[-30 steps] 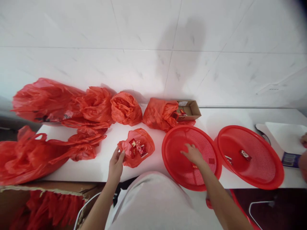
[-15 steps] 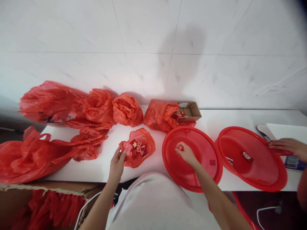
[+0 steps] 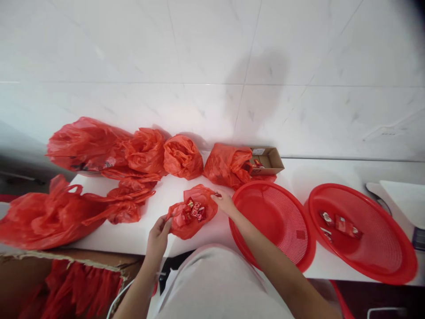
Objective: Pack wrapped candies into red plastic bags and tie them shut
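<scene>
A small open red plastic bag [image 3: 192,212] with several red wrapped candies inside lies on the white table [image 3: 149,212]. My left hand [image 3: 158,235] pinches the bag's left edge. My right hand [image 3: 226,203] is at the bag's right edge, fingers closed on a small red candy. Just right of it sits an empty red mesh basket [image 3: 275,221]. A second red mesh basket [image 3: 361,232] further right holds a few candies.
Several tied or crumpled red bags [image 3: 146,153] line the back of the table by the tiled wall. A small cardboard box [image 3: 268,160] stands behind the baskets. A white scale [image 3: 403,199] is at the far right. A cardboard carton [image 3: 49,283] with red bags stands below left.
My right hand picked a candy out of the near basket and carried it left to the open bag. Another person's hand at the right basket has gone, and more candies lie there.
</scene>
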`<action>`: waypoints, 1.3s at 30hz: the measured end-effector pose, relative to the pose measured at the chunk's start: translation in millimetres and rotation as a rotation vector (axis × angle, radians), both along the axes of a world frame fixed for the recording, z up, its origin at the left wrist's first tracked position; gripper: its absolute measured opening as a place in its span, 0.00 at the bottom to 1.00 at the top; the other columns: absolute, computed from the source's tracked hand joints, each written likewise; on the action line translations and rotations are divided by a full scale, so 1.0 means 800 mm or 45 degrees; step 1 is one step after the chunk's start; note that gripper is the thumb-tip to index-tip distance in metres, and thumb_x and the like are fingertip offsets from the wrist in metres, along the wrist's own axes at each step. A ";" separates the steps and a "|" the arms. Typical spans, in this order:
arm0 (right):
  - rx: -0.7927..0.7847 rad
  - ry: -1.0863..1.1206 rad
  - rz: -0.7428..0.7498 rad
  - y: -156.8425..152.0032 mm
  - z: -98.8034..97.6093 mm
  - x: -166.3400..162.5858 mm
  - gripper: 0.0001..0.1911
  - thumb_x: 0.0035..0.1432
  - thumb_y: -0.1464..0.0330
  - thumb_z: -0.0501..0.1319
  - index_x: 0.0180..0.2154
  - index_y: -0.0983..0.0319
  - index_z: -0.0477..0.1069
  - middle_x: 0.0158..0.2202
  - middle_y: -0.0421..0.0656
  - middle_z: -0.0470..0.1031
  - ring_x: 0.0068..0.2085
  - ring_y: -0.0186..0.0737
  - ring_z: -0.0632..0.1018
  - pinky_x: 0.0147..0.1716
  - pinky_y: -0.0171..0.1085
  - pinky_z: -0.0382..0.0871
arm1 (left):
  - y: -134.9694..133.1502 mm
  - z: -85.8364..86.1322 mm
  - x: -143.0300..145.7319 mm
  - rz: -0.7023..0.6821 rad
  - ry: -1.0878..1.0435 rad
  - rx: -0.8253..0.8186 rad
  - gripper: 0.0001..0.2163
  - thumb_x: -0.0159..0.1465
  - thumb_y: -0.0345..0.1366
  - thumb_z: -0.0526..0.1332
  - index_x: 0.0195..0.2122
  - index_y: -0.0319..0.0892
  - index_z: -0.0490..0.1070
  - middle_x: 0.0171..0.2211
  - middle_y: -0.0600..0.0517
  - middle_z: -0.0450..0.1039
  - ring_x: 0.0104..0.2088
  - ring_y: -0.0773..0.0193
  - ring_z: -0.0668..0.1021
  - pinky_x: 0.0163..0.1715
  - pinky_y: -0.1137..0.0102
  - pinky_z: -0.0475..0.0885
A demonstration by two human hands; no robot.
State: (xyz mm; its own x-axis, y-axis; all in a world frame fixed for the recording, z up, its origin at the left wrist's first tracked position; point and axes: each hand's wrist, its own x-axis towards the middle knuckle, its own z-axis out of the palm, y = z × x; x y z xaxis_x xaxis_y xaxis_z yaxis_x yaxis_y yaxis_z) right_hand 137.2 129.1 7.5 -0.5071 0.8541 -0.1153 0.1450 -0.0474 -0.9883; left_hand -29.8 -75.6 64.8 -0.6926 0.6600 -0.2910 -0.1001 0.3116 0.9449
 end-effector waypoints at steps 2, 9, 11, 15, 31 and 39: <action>-0.065 0.069 -0.042 0.001 0.002 0.009 0.10 0.52 0.59 0.57 0.31 0.59 0.68 0.34 0.40 0.75 0.38 0.39 0.75 0.44 0.42 0.68 | -0.006 -0.002 -0.008 0.052 -0.013 -0.010 0.23 0.49 0.54 0.67 0.39 0.40 0.75 0.28 0.55 0.73 0.28 0.66 0.72 0.35 0.70 0.71; -0.273 0.357 -0.149 -0.007 0.057 0.041 0.07 0.52 0.62 0.52 0.29 0.58 0.58 0.35 0.44 0.78 0.42 0.44 0.78 0.44 0.43 0.70 | 0.003 0.021 -0.039 0.232 -0.102 0.069 0.21 0.48 0.53 0.69 0.34 0.40 0.77 0.28 0.54 0.73 0.30 0.67 0.73 0.34 0.72 0.70; -0.333 0.521 -0.132 -0.011 0.079 0.045 0.07 0.51 0.64 0.55 0.30 0.57 0.57 0.34 0.42 0.77 0.42 0.44 0.78 0.45 0.44 0.69 | 0.011 0.038 -0.040 0.212 -0.054 0.198 0.18 0.51 0.51 0.68 0.32 0.41 0.76 0.31 0.53 0.74 0.33 0.65 0.74 0.37 0.70 0.71; -0.438 0.633 -0.143 -0.010 0.114 0.053 0.10 0.49 0.65 0.59 0.31 0.57 0.57 0.29 0.38 0.75 0.37 0.42 0.78 0.42 0.42 0.69 | 0.023 0.065 -0.032 0.180 0.021 0.258 0.15 0.53 0.50 0.68 0.28 0.41 0.74 0.31 0.52 0.75 0.35 0.62 0.74 0.40 0.69 0.70; 0.281 0.184 0.165 -0.052 0.221 0.070 0.00 0.57 0.70 0.58 0.33 0.59 0.66 0.33 0.39 0.73 0.37 0.36 0.74 0.41 0.36 0.66 | 0.033 0.137 0.010 -0.323 0.312 0.353 0.12 0.59 0.44 0.63 0.39 0.43 0.76 0.55 0.45 0.69 0.56 0.50 0.70 0.54 0.59 0.66; 0.830 0.144 0.587 -0.102 0.244 0.038 0.05 0.54 0.73 0.58 0.34 0.59 0.68 0.31 0.39 0.74 0.37 0.36 0.72 0.45 0.39 0.64 | 0.050 0.143 0.051 -1.078 0.262 0.047 0.19 0.55 0.31 0.62 0.49 0.43 0.70 0.40 0.51 0.75 0.39 0.61 0.75 0.42 0.68 0.72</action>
